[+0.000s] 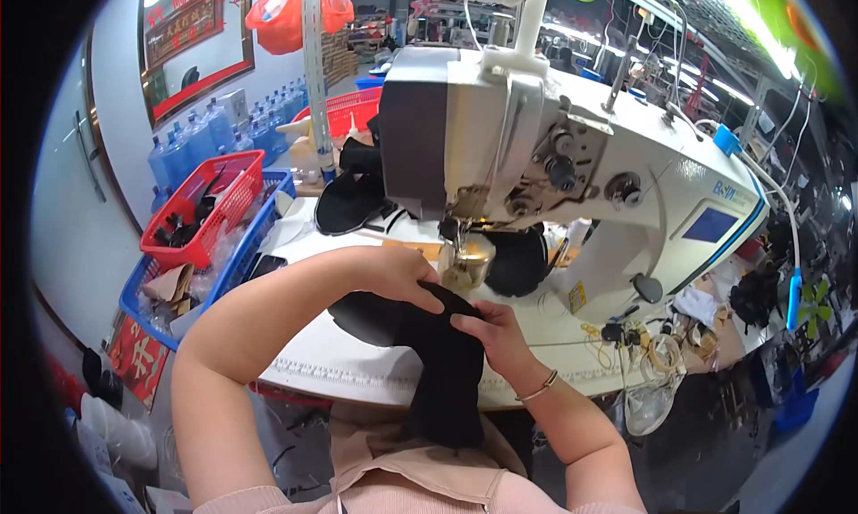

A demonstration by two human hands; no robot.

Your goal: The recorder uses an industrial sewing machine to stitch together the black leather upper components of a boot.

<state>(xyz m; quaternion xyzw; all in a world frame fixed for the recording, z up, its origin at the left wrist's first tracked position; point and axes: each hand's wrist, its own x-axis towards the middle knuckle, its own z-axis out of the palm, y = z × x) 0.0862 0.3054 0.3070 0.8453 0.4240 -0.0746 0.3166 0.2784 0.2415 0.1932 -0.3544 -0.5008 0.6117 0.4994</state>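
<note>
The needle tip is hard to make out behind the shiny guard (pixel 466 262) on the sewing machine (pixel 572 147), and a round black piece (pixel 517 262) is partly hidden behind it. The picture's dark round rim cuts off the room at the sides. The white counter (pixel 313 349) has a curved front edge with ruler marks, and bare room left of the cloth. Strings and small bits crowd its right end. The black cloth (pixel 451 358) lies in front of the needle and hangs over the front edge to the lap. The 2 hands are close together on it: the left hand (pixel 404 277) grips its top edge, fingers partly hidden, and the right hand (pixel 497 332) pinches it, thumb on top.
</note>
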